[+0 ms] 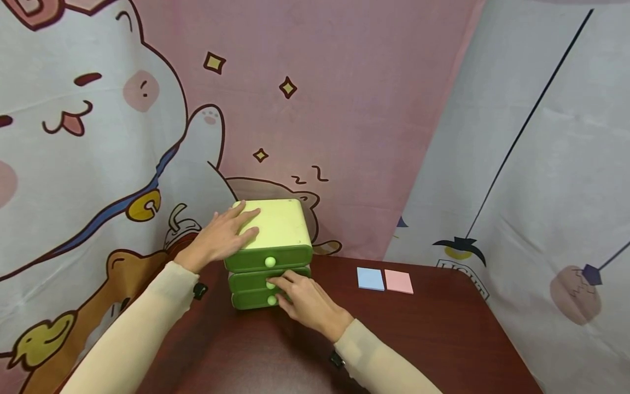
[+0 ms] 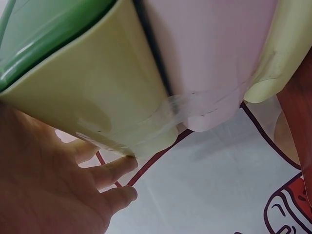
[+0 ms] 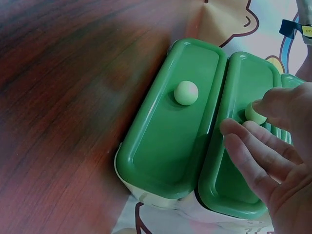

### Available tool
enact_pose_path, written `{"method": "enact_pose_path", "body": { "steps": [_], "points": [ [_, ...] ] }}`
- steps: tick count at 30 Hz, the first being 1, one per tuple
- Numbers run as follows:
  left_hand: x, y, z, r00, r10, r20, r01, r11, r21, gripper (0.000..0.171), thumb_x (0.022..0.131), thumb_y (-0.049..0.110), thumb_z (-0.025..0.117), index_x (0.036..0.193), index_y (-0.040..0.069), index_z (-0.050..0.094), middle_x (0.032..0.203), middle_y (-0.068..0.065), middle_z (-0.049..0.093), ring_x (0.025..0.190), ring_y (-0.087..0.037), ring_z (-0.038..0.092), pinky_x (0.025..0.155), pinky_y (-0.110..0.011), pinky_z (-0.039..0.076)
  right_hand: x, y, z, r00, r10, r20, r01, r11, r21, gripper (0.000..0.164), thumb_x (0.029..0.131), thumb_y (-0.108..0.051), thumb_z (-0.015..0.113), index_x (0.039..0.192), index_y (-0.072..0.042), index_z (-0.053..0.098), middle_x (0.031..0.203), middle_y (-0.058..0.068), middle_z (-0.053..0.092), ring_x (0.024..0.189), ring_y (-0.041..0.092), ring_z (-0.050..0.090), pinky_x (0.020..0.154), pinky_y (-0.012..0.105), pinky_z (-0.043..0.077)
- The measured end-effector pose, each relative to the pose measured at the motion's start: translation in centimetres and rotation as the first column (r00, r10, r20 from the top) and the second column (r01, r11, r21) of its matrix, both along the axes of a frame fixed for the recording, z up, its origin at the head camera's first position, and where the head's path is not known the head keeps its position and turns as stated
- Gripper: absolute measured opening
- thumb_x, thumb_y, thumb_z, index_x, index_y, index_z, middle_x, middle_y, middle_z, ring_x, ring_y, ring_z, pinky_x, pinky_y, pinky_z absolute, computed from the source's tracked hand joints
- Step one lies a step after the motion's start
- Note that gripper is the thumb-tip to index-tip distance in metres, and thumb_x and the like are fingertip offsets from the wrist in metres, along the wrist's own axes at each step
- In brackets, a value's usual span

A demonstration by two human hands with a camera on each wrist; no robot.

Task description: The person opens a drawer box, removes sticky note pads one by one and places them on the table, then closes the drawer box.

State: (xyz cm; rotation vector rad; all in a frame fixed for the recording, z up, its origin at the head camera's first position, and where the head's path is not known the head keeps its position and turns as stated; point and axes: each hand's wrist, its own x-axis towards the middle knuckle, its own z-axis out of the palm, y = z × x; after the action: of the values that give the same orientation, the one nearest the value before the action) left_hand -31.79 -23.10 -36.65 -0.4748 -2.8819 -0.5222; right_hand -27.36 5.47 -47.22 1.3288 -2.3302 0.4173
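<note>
A small three-drawer cabinet (image 1: 275,224) stands on the table, with a pale yellow top and green drawer fronts. My left hand (image 1: 221,235) rests on the left part of its top, fingers spread. In the left wrist view the same hand (image 2: 63,185) lies along the yellow top section, beside a pink section. With thumb and fingertips, my right hand (image 1: 312,303) pinches the light green knob (image 3: 255,115) of the middle drawer (image 3: 234,180). The bottom drawer's knob (image 3: 186,93) is uncovered in the right wrist view, and the top drawer's knob (image 1: 270,262) shows above the right hand.
A blue sticky note pad (image 1: 370,278) and a pink one (image 1: 398,281) lie side by side to the right of the cabinet. Behind the dark red-brown table (image 1: 443,328) hangs a cartoon-printed cloth (image 1: 369,109). Clear tape (image 2: 170,109) runs across the cabinet's sections.
</note>
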Motion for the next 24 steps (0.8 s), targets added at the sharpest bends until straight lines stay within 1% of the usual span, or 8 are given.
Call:
{"method": "enact_pose_path", "body": {
  "steps": [5, 11, 14, 19, 24],
  "points": [
    [-0.03, 0.02, 0.11, 1.000, -0.001, 0.001, 0.001, 1.000, -0.004, 0.070, 0.123, 0.058, 0.044, 0.184, 0.025, 0.040, 0.195, -0.025, 0.019, 0.176, -0.061, 0.026, 0.141, -0.086, 0.012, -0.30, -0.13, 0.11, 1.000, 0.005, -0.006, -0.005, 1.000, -0.009, 0.035, 0.108, -0.013, 0.085, 0.143, -0.011, 0.080, 0.120, 0.002, 0.080, 0.086, 0.005, 0.074, 0.072, 0.012, 0.058],
    [-0.06, -0.02, 0.07, 1.000, -0.006, 0.007, 0.006, 1.000, 0.002, 0.071, 0.123, 0.059, 0.043, 0.184, 0.025, 0.039, 0.195, -0.025, 0.018, 0.176, -0.061, 0.025, 0.141, -0.086, 0.011, -0.51, -0.34, 0.39, 1.000, 0.007, -0.006, -0.007, 1.000, -0.014, 0.029, 0.110, -0.009, 0.081, 0.139, -0.012, 0.082, 0.117, 0.002, 0.079, 0.086, 0.006, 0.071, 0.072, 0.013, 0.056],
    [-0.02, -0.06, 0.10, 1.000, -0.009, 0.011, 0.009, 1.000, 0.009, 0.071, 0.123, 0.060, 0.044, 0.185, 0.025, 0.039, 0.195, -0.025, 0.017, 0.177, -0.061, 0.024, 0.141, -0.086, 0.011, -0.48, -0.51, 0.57, 1.000, 0.002, 0.000, -0.002, 1.000, -0.002, 0.029, 0.111, -0.007, 0.078, 0.140, -0.012, 0.081, 0.116, 0.002, 0.078, 0.086, 0.007, 0.070, 0.072, 0.014, 0.056],
    [0.08, -0.10, 0.16, 1.000, -0.015, 0.011, 0.015, 1.000, 0.013, 0.072, 0.122, 0.059, 0.046, 0.184, 0.023, 0.039, 0.195, -0.026, 0.018, 0.177, -0.061, 0.024, 0.140, -0.087, 0.012, -0.39, -0.79, 0.64, 1.000, -0.016, -0.019, 0.016, 0.999, 0.032, 0.031, 0.112, -0.004, 0.075, 0.142, -0.012, 0.078, 0.114, 0.003, 0.075, 0.084, 0.008, 0.071, 0.069, 0.016, 0.058],
    [0.11, -0.08, 0.17, 1.000, -0.022, 0.010, 0.022, 1.000, 0.016, 0.071, 0.123, 0.058, 0.046, 0.184, 0.022, 0.039, 0.194, -0.027, 0.019, 0.176, -0.062, 0.024, 0.140, -0.088, 0.013, -0.27, -0.87, 0.61, 0.999, -0.030, -0.041, 0.032, 0.999, 0.043, 0.031, 0.111, -0.005, 0.076, 0.142, -0.012, 0.076, 0.115, 0.003, 0.074, 0.084, 0.009, 0.073, 0.069, 0.018, 0.061]
  ]
}}
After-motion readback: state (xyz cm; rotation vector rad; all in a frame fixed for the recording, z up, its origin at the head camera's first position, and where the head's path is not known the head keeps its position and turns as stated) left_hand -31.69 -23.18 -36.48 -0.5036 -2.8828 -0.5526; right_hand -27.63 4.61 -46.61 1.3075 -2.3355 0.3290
